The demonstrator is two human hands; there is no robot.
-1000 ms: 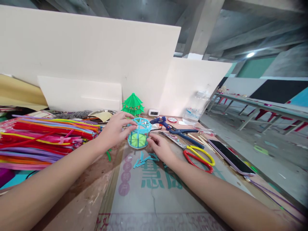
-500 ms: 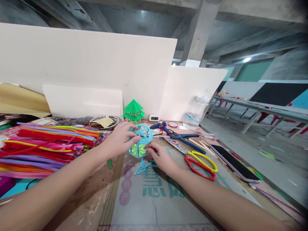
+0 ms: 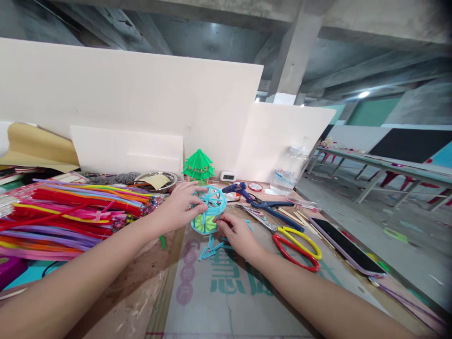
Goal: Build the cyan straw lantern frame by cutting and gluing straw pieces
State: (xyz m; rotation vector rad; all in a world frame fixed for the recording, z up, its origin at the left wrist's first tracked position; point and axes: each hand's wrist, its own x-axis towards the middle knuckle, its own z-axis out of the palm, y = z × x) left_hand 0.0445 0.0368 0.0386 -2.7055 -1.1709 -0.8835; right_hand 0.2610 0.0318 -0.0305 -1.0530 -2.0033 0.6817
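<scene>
A small round frame of light blue pipe cleaners, with spokes across its top and a green floor, stands on the cardboard board. My left hand holds it from the left, fingers curved over the upper rim and thumb on the near side. At the right side of the frame, the fingers of my right hand are pinched together against a post. Whatever lies between those fingertips is too small to make out. Several short blue pipe cleaner pieces lie just in front of the frame.
A green tiered-roof model stands behind. To the right lie a glue gun, blue-handled pliers, scissors and a phone. Bundles of pipe cleaners cover the left, with a metal bowl beyond them.
The whole view has shifted slightly, so things sit a little lower and farther right. Both hands keep nearly the same places on the blue frame.
</scene>
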